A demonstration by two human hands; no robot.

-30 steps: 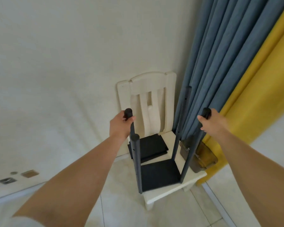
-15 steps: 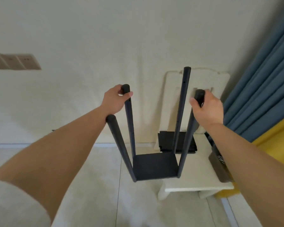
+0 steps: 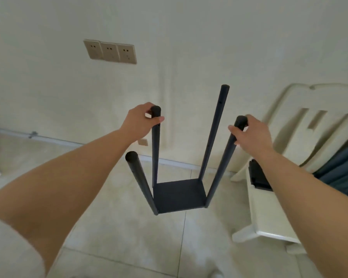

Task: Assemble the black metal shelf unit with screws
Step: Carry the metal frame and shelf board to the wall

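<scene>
Shelf frame (image 3: 179, 194) hangs above the tiled floor, left of the white chair (image 3: 269, 223). My left hand (image 3: 138, 122) and right hand (image 3: 253, 135) each wrap a post top. Lower level, all posts together.

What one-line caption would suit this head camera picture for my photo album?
Left hand and right hand each grip a post of the black metal shelf frame above the pale tiled floor.

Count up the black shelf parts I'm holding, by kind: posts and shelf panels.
Upright posts: 4
Shelf panels fixed between the posts: 1
Total: 5
The left hand and right hand each grip one post.
</scene>
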